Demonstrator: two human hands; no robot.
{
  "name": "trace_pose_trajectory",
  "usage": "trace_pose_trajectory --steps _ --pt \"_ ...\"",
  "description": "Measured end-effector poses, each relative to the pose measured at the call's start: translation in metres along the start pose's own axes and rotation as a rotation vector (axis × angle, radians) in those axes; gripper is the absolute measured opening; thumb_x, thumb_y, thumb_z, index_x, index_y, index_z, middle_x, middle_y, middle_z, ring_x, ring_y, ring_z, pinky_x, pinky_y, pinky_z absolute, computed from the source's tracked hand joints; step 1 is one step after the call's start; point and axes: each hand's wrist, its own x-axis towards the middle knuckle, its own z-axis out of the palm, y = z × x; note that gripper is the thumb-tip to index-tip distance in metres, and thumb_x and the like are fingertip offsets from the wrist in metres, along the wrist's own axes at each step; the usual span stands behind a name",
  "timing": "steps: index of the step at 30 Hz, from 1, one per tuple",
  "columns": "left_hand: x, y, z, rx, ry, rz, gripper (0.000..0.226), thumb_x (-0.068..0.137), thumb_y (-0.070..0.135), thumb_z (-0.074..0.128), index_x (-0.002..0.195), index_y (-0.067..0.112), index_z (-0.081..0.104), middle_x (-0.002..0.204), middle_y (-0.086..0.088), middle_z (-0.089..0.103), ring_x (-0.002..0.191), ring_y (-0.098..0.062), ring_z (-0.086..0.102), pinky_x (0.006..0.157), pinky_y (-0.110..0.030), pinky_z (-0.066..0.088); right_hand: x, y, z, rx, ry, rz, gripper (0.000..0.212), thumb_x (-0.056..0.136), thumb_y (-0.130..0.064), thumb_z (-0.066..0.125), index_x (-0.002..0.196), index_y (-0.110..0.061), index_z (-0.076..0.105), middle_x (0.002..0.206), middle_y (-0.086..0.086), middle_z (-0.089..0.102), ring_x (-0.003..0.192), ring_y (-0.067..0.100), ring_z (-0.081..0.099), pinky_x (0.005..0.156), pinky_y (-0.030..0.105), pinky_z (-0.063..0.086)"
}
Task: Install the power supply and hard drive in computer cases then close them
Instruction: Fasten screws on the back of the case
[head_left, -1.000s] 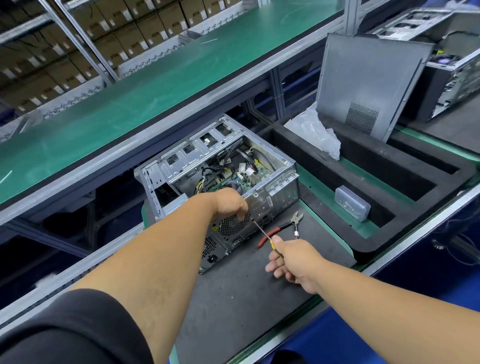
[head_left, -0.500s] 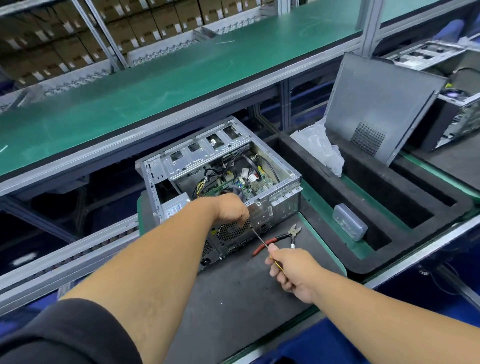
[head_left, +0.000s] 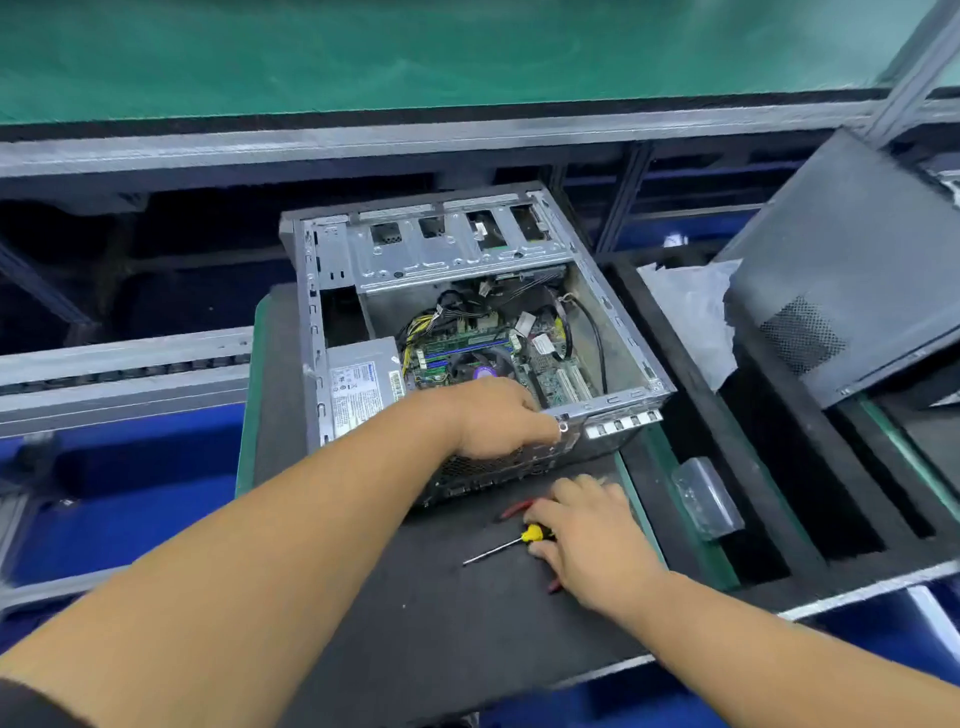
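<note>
Item: open desktop computer case (head_left: 467, 332), lying on its side on a dark foam mat (head_left: 415, 597), side opening facing up.

Change noted: half a second ago the right hand (head_left: 592, 545) was aiming the screwdriver (head_left: 511, 544) at the rear panel; now it is lowering the tool flat onto the mat, fingers curled round the yellow handle, shaft pointing left. This is reading as a screw-driving step ending. The left hand (head_left: 498, 421) is still pressing on the case's rear top edge, fingers bent over the rim; whether they are pinching anything cannot be told.

Task parts: power supply (head_left: 358, 384) is already sitting in the near-left corner of the case, grey sheet-metal box with white label. Hard drive not identifiable; the perforated steel drive cage (head_left: 457, 249) is spanning the far side. The side panel (head_left: 841, 270) is leaning well apart at right, so closing is not yet done.

Materials: bare galvanised chassis, green motherboard (head_left: 493, 358), bundled black and yellow cables. Red-handled pliers (head_left: 517, 510) are lying partly under the right hand. Clear plastic box (head_left: 706, 499) and crumpled plastic bag (head_left: 696, 317) are resting in the black foam tray (head_left: 769, 467).
</note>
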Motion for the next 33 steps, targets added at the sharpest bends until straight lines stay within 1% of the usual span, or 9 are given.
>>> trace_pose_trajectory --steps 3,8,12,15,18,21,25,29,33 --pt "-0.005 0.003 -0.001 -0.058 0.0 0.012 0.06 0.081 0.067 0.043 0.116 0.025 0.068 0.116 -0.001 0.066 0.104 -0.024 0.059 0.088 -0.033 0.048 -0.003 -0.001 -0.001 0.032 -0.023 -0.002 0.034 0.092 -0.052 0.062 0.124 -0.039 0.063 0.117 -0.01 0.056 0.115 0.021 0.047 0.097 0.04 0.036" --pt "0.003 -0.007 0.003 -0.166 0.042 0.027 0.043 0.099 0.061 0.036 0.086 0.027 0.059 0.09 0.0 0.055 0.095 -0.021 0.057 0.089 -0.027 0.044 -0.022 0.009 -0.041 0.431 0.307 -0.171 0.009 0.095 -0.034 0.066 0.102 -0.031 0.07 0.1 -0.019 0.061 0.096 0.008 0.057 0.085 0.031 0.049" --pt "0.011 -0.015 -0.005 -0.407 0.06 -0.077 0.032 0.107 0.039 0.045 0.114 0.022 0.072 0.097 0.011 0.075 0.069 -0.012 0.058 0.068 -0.027 0.049 0.005 0.032 -0.105 0.742 0.617 -0.164 0.016 0.097 -0.025 0.062 0.11 -0.027 0.07 0.101 -0.021 0.065 0.095 0.005 0.065 0.084 0.018 0.048" --pt "0.02 -0.016 -0.014 -0.436 0.165 -0.159 0.017 0.1 0.021 0.064 0.113 0.026 0.074 0.09 0.013 0.077 0.072 -0.007 0.067 0.073 -0.031 0.057 0.05 0.058 -0.145 0.775 0.572 -0.194 0.016 0.095 -0.022 0.063 0.107 -0.029 0.07 0.1 -0.022 0.067 0.094 0.003 0.066 0.082 0.014 0.048" --pt "0.032 -0.007 -0.021 -0.02 0.271 -0.122 0.02 0.091 0.027 0.074 0.11 0.033 0.071 0.086 0.022 0.066 0.077 -0.002 0.062 0.075 -0.022 0.046 0.094 0.083 -0.158 0.613 0.218 -0.233 0.017 0.097 -0.025 0.063 0.109 -0.035 0.068 0.099 -0.019 0.067 0.092 0.003 0.063 0.086 0.03 0.054" --pt "0.044 0.006 -0.025 0.357 0.265 -0.013 0.027 0.085 0.036 0.076 0.108 0.027 0.064 0.092 0.009 0.059 0.089 -0.017 0.059 0.073 -0.029 0.043 0.114 0.092 -0.149 0.52 0.057 -0.313 0.023 0.099 -0.019 0.059 0.11 -0.037 0.067 0.104 -0.02 0.064 0.096 0.005 0.06 0.089 0.038 0.054" --pt "0.062 0.016 -0.025 0.712 0.131 0.118 0.03 0.087 0.034 0.07 0.111 0.017 0.065 0.119 -0.003 0.054 0.111 -0.023 0.043 0.097 -0.041 0.038 0.112 0.096 -0.136 0.699 0.146 -0.345 0.035 0.097 -0.007 0.051 0.103 -0.038 0.066 0.097 -0.026 0.061 0.091 0.002 0.063 0.083 0.034 0.059" --pt "0.074 0.02 -0.025 0.875 -0.011 0.196 0.026 0.083 0.047 0.067 0.096 0.027 0.056 0.118 0.004 0.049 0.118 -0.022 0.036 0.086 -0.041 0.029 0.11 0.101 -0.132 0.955 0.27 -0.265 0.046 0.097 0.002 0.047 0.098 -0.039 0.068 0.098 -0.016 0.065 0.085 0.01 0.071 0.072 0.023 0.06" --pt "0.086 0.018 -0.021 0.847 -0.16 0.183 0.024 0.082 0.047 0.067 0.094 0.027 0.061 0.105 0.006 0.058 0.117 -0.02 0.038 0.093 -0.049 0.034 0.113 0.104 -0.131 1.008 0.3 -0.2 0.042 0.098 0.001 0.048 0.095 -0.036 0.069 0.094 -0.014 0.068 0.078 0.012 0.072 0.068 0.014 0.055"
